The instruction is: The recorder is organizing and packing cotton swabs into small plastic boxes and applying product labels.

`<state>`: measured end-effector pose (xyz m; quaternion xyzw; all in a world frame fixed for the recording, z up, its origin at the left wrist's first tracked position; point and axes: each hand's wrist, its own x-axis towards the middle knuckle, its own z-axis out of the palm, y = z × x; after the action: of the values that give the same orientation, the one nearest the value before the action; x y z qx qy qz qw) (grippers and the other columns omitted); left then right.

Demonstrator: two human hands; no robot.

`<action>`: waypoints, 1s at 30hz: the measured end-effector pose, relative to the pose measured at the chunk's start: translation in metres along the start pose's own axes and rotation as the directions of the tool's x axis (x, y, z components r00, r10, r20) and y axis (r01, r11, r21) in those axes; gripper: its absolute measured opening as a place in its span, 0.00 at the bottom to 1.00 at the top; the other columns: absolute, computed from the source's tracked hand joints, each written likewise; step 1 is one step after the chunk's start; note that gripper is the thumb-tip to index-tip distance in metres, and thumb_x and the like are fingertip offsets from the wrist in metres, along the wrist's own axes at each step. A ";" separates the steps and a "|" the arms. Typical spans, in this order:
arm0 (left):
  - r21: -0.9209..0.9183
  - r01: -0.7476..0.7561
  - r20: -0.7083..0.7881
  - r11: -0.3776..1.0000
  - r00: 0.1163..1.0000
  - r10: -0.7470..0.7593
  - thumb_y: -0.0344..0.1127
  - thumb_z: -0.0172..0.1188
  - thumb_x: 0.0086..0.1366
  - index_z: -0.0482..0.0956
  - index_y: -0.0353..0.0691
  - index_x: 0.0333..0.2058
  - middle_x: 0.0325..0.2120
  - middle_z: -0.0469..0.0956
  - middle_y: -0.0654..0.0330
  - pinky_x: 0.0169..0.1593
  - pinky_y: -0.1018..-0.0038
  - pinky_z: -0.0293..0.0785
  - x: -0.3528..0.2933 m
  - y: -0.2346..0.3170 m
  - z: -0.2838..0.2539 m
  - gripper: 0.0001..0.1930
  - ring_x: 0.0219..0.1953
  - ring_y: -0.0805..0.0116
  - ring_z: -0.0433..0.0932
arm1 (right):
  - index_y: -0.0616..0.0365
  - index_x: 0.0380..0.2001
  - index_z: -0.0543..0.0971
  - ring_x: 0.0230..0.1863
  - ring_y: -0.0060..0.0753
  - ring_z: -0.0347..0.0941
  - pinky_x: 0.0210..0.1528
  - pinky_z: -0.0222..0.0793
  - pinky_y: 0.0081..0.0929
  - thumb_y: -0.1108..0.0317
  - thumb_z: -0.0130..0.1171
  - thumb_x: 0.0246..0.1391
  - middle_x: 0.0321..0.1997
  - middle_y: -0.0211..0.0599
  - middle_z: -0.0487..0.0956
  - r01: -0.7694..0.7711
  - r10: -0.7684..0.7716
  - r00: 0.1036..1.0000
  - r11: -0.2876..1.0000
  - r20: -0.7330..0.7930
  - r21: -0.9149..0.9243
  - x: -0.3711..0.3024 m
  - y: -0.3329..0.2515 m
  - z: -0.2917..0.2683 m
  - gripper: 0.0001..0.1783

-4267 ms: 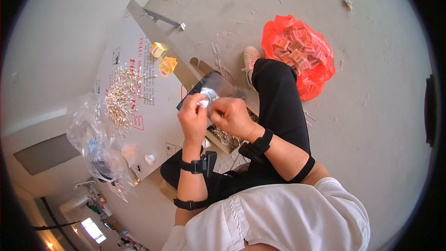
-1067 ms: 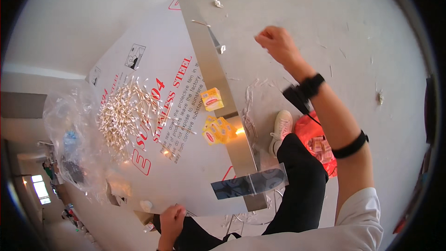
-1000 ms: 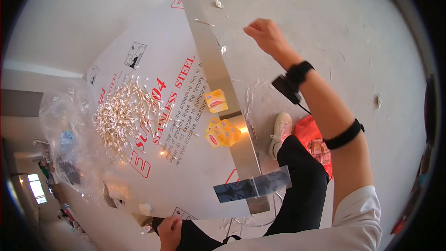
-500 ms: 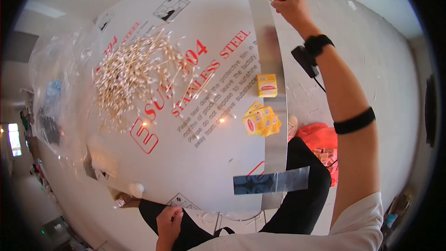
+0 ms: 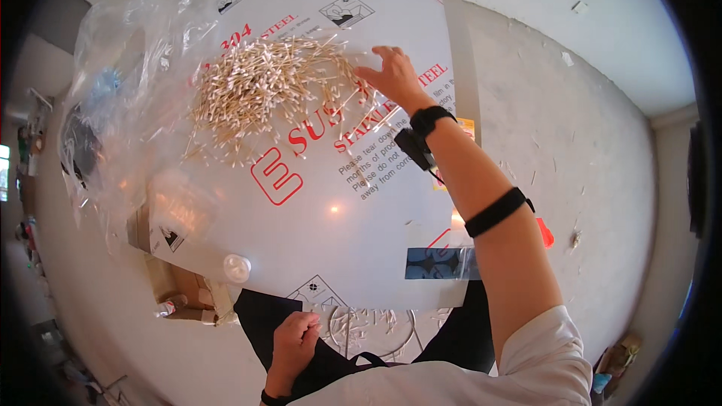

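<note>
Grey-white tabletop (image 5: 361,252) spreads from swab heap (image 5: 256,86), upper left of centre, to near edge, lower centre. Right hand (image 5: 382,74) beside heap, digits parted; left hand (image 5: 295,340) curled below edge, contents unclear.

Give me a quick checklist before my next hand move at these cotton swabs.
1. Right hand open: ok, thumb and fingers apart at the right side of the pile.
2. Left hand away from the swabs: ok, low by the table's near edge.
3. Left hand empty: cannot tell, fingers curled.
4. Cotton swabs all in one heap: not ok, some lie scattered.
5. Yellow packets fully visible: not ok, right forearm covers some.
</note>
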<state>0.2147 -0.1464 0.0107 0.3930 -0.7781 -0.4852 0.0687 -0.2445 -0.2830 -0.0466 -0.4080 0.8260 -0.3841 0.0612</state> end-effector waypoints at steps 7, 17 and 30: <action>-0.011 -0.067 0.020 0.998 0.998 0.067 0.23 0.61 0.55 0.77 0.33 0.34 0.29 0.78 0.51 0.34 0.68 0.75 0.019 -0.008 -0.004 0.07 0.30 0.54 0.78 | 0.51 0.43 0.80 0.55 0.49 0.66 0.57 0.63 0.43 0.57 0.65 0.40 0.50 0.42 0.73 0.095 -0.077 0.992 0.978 0.099 -0.184 -0.018 -0.033 0.045 0.23; 0.098 -0.384 -0.170 0.918 0.903 0.396 0.21 0.60 0.54 0.75 0.34 0.36 0.33 0.76 0.51 0.39 0.64 0.75 0.096 -0.008 0.011 0.10 0.36 0.50 0.76 | 0.57 0.33 0.80 0.45 0.50 0.68 0.48 0.66 0.43 0.74 0.54 0.45 0.40 0.43 0.74 0.119 -0.134 0.983 0.985 -0.129 -0.122 -0.120 -0.057 0.054 0.10; 0.198 -0.403 -0.390 0.894 0.804 0.449 0.26 0.64 0.51 0.72 0.36 0.45 0.42 0.74 0.52 0.50 0.59 0.67 0.107 -0.009 0.049 0.21 0.47 0.49 0.70 | 0.60 0.45 0.74 0.54 0.51 0.66 0.58 0.63 0.41 0.77 0.63 0.41 0.51 0.47 0.72 0.011 0.008 0.949 0.998 -0.314 0.061 -0.232 -0.054 -0.002 0.23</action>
<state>0.1228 -0.1866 -0.0516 0.3074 -0.8366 -0.3180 0.3231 -0.0590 -0.1346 -0.0573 -0.3401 0.8126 -0.4696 -0.0587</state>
